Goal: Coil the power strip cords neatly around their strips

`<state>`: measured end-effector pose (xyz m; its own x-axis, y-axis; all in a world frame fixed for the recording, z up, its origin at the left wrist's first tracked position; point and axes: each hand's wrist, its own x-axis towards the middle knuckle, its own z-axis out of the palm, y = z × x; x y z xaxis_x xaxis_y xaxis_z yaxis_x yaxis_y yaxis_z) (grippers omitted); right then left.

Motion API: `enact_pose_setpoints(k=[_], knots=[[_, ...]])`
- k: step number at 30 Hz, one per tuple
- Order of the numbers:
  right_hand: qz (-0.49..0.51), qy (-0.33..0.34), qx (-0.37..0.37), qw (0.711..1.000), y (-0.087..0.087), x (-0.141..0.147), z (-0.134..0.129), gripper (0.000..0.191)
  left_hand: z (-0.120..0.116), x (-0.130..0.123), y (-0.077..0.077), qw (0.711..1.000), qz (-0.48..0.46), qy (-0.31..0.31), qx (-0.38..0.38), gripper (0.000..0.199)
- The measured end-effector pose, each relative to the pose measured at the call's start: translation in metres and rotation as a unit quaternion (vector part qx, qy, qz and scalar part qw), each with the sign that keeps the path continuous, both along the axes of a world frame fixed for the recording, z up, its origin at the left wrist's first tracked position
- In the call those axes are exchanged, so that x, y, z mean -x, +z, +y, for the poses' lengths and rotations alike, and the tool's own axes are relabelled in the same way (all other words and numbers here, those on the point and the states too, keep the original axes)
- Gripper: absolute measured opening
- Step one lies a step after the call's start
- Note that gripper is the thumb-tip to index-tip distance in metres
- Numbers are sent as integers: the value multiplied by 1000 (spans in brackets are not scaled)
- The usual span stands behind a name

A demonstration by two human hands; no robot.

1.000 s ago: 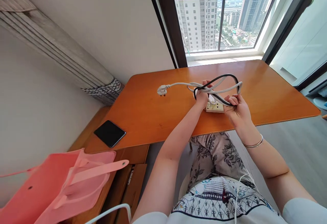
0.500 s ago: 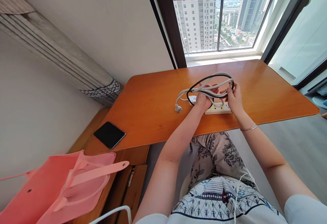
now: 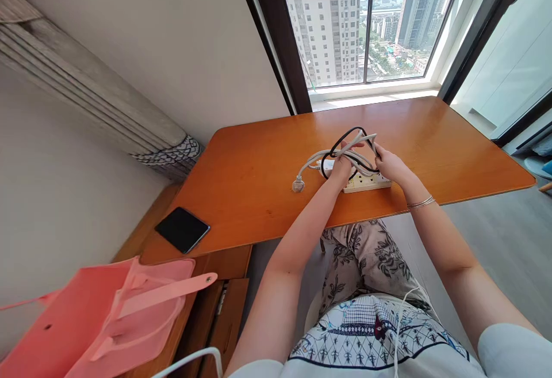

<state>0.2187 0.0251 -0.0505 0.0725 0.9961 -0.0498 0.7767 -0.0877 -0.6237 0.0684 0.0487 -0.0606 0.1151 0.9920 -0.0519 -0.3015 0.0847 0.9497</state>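
White cable point(image 3: 311, 160) and black cable point(image 3: 345, 135) are bunched together in the air just over the power strip point(image 3: 366, 182) on the counter point(image 3: 250, 171). The gathering looks partway along: loops are formed but uneven, and the plug point(image 3: 298, 184) trails free at the left. The left hand point(image 3: 342, 166) reaches well forward, fingers curled around the bundle; the right hand point(image 3: 388, 165) angles inward, fingers pinched narrow on the loops' right end.

Bright daylight enters through the window point(image 3: 366, 38); edges stretch.
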Motion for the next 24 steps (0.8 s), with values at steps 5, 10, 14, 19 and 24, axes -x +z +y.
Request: enact_pose_setpoints(k=[5,10,14,19,24], knots=[[-78,84,74,991,7,-5,6,64,-7,5,-3,996,23,-70,-44,44],[-140,130,99,977,17,-2,4,52,-8,6,-8,995,58,-51,-57,47],[-269,110,101,951,22,10,-2,38,-6,5,-9,996,67,-34,-55,51],[-365,34,-46,929,14,27,-12,41,-8,7,-6,993,43,-59,-89,50],[-342,-10,-92,935,2,28,-14,57,-8,11,-6,993,36,-71,-90,45]])
